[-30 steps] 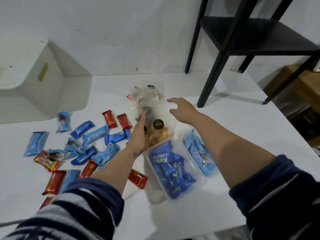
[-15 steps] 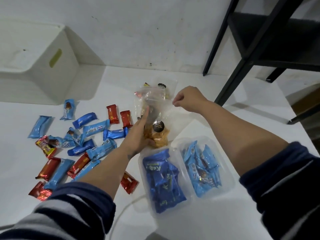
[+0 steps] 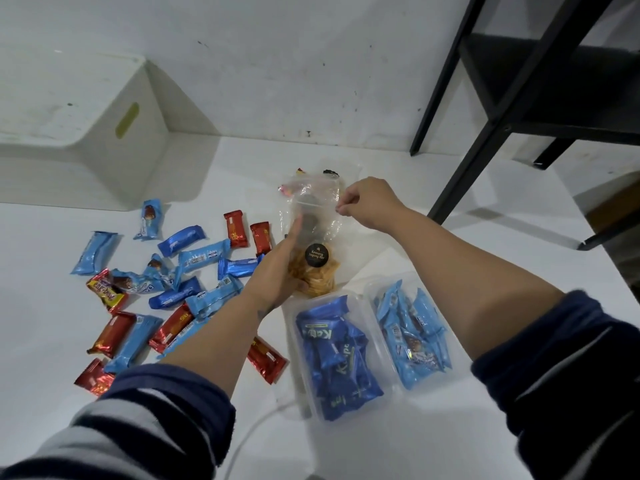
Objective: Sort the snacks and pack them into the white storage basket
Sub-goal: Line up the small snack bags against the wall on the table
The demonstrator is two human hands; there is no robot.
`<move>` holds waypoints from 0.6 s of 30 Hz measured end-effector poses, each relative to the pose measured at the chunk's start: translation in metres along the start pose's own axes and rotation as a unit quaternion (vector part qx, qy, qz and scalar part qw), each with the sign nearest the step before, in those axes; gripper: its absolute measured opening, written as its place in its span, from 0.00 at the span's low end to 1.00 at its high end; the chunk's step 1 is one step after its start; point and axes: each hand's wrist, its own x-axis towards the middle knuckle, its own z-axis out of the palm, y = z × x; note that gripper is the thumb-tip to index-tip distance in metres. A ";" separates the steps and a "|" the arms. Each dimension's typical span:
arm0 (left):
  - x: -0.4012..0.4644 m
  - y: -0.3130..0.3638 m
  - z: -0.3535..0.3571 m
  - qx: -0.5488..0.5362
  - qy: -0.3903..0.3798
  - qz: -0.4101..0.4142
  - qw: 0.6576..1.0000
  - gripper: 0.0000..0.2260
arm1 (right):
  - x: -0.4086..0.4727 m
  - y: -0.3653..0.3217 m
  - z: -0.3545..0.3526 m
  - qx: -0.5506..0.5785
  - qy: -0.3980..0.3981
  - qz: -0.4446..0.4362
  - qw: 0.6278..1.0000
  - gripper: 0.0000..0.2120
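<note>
A clear bag of orange chips with a round black label stands in the middle of the white table. My left hand holds its lower left side. My right hand pinches the bag's top right corner. Several blue and red snack packs lie scattered to the left. Two clear tubs sit in front: one with dark blue packs, one with light blue packs. The white storage basket stands at the far left against the wall.
A black metal shelf frame stands at the back right, its legs on the table. More clear-bagged snacks lie behind the chip bag. A white cable runs along the table's near side.
My right hand moved from hovering open above the bag to pinching its top corner. My left hand stayed on the bag's side. The view shifted left and closer.
</note>
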 end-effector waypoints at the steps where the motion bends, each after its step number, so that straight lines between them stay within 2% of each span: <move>1: -0.003 0.003 -0.002 0.023 0.004 0.006 1.000 0.48 | -0.001 -0.002 0.002 -0.003 -0.002 0.000 1.000 0.05; 3: -0.007 0.007 -0.005 0.064 0.007 0.021 0.998 0.54 | -0.004 -0.009 0.007 0.004 -0.004 -0.011 1.000 0.07; 5: -0.008 0.004 -0.008 0.089 0.009 0.032 0.996 0.56 | -0.006 -0.016 0.011 0.020 0.012 -0.015 1.000 0.04; 10: -0.009 -0.001 -0.013 0.120 -0.002 0.052 0.991 0.55 | -0.006 -0.020 0.016 0.014 0.030 0.017 0.999 0.04; 15: -0.010 0.000 -0.017 0.121 -0.012 0.060 0.991 0.56 | -0.012 -0.032 0.021 0.035 0.025 -0.005 0.999 0.07; 18: -0.010 0.001 -0.019 0.128 -0.024 0.066 0.989 0.56 | -0.012 -0.037 0.022 0.028 0.036 0.003 0.999 0.04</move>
